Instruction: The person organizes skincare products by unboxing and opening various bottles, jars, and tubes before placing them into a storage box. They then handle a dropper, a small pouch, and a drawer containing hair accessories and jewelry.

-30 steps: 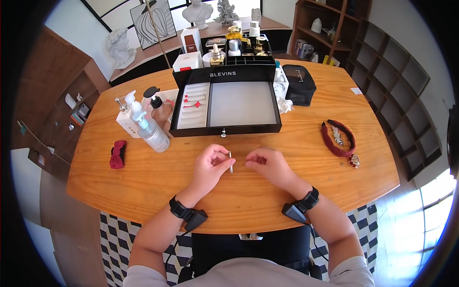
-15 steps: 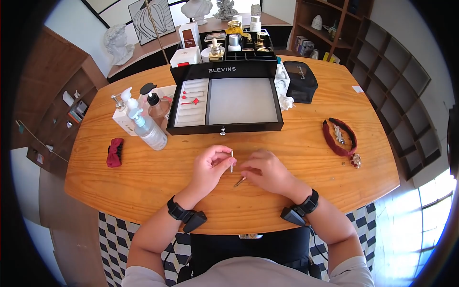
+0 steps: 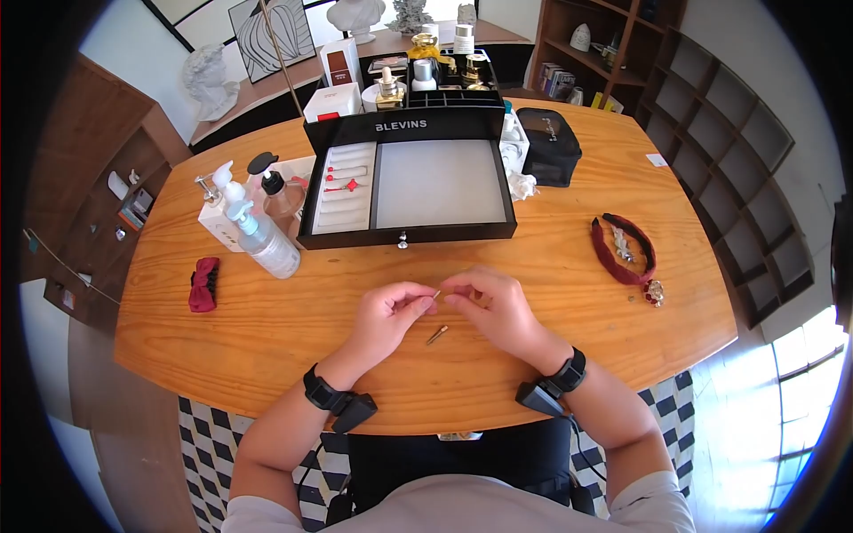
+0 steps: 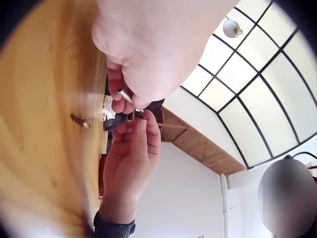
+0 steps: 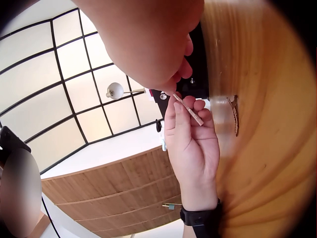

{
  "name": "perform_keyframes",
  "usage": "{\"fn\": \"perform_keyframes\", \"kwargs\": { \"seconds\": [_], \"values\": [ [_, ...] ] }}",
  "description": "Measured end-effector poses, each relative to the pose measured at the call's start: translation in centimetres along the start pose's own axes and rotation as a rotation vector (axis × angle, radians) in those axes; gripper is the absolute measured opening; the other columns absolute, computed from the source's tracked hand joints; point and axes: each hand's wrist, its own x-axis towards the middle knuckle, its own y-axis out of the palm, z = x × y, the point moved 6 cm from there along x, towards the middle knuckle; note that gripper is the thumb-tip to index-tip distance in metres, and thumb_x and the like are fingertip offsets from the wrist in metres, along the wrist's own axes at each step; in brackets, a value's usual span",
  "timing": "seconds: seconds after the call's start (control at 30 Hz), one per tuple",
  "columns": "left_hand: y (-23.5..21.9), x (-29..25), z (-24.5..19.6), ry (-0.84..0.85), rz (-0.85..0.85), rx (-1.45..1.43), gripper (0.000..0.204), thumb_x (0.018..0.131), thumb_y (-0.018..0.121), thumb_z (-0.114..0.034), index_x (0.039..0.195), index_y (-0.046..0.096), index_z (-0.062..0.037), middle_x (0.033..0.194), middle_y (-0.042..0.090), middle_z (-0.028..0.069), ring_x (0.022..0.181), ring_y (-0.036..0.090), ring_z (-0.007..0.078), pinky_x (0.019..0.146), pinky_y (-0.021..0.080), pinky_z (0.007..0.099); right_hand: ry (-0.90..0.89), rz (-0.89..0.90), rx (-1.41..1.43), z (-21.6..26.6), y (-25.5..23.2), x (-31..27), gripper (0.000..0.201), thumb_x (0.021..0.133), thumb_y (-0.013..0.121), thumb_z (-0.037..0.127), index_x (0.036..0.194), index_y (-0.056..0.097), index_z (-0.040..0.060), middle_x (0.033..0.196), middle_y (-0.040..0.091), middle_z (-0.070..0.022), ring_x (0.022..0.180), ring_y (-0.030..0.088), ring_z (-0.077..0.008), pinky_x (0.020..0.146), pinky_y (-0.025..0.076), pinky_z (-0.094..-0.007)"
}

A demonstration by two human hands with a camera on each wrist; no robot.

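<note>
My left hand (image 3: 391,311) pinches a slim glittery bar (image 5: 190,110) between thumb and fingers, over the table in front of the jewelry box. From the other side my right hand (image 3: 487,302) meets it, thumb and forefinger closed at the bar's far end. In the left wrist view the bar (image 4: 127,96) slants out of the left fingers towards the right fingertips. A small metal hair clip (image 3: 437,335) lies on the wood just below both hands; its two prongs show in the right wrist view. Beyond the hands stands the black jewelry box (image 3: 444,234) with its drawer out, rings in the left rolls.
Pump bottles (image 3: 267,244) stand left of the box, with a maroon bow (image 3: 203,284) nearer the left edge. On the right lie a maroon headband (image 3: 606,258) and a jeweled ornament (image 3: 654,292). A black mesh pouch (image 3: 551,155) sits behind them.
My right hand has laid the metal hair clip on the table and come up to the end of the bar. The bar, upright before, is now tilted between both hands.
</note>
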Motion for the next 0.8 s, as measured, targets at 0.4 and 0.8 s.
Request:
{"fn": "perform_keyframes", "kwargs": {
  "seconds": [0.4,0.8],
  "values": [
    [0.5,-0.3,-0.9,0.034,0.018,0.094,0.013,0.096,0.065,-0.002,0.105,0.071,0.0044,0.099,0.075,0.0103,0.092,0.071,0.0144,0.082,0.057,0.0263,0.06,0.066,0.044,-1.0,0.5,0.0,0.016,0.084,0.08,0.011,0.088,0.066,0.0028,0.079,0.062,-0.0055,0.066,0.054,-0.0148,0.06,0.047,-0.0293],
    [0.6,-0.5,-2.7,0.223,0.024,0.214,0.006,0.094,0.066,0.001,0.098,0.071,0.0023,0.091,0.07,0.0074,0.082,0.066,0.0133,0.071,0.052,0.0248,0.014,0.12,0.11,-0.6,0.9,-0.3,0.017,0.086,0.079,0.009,0.088,0.063,0.0025,0.079,0.06,-0.0044,0.067,0.055,-0.0138,0.061,0.048,-0.0282]
  ]
}}
